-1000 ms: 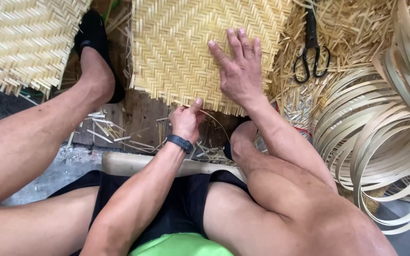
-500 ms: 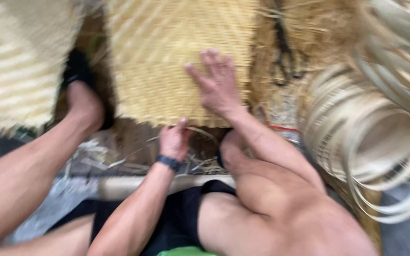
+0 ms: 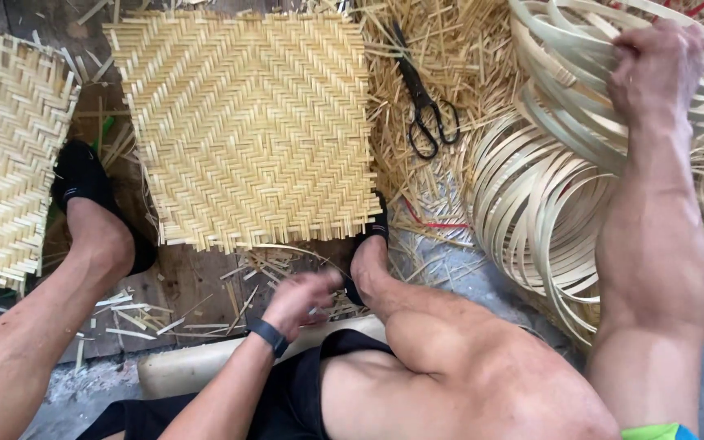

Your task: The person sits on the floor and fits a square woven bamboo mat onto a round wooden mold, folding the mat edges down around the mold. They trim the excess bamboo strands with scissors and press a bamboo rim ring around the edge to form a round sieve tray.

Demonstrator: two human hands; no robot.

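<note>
A square woven bamboo mat [image 3: 250, 122] lies flat on the floor between my feet. My left hand [image 3: 299, 300], with a dark wristband, hovers blurred just below the mat's near edge, fingers curled around a thin bamboo strip [image 3: 303, 251]. My right hand [image 3: 653, 69] reaches out to the right and grips the top of a stack of bamboo hoops [image 3: 580, 73]. More coiled bamboo hoops [image 3: 531, 212] lie beneath that stack.
A second woven mat [image 3: 6, 155] lies at the left. Black scissors [image 3: 425, 110] rest on loose bamboo shavings behind the right foot. My feet in dark shoes [image 3: 83, 183] flank the mat. Bamboo scraps litter the wooden floor.
My right hand has left the woven mat and swung right to grasp the bamboo hoops. The view has shifted right. My left hand stays near the mat's near edge.
</note>
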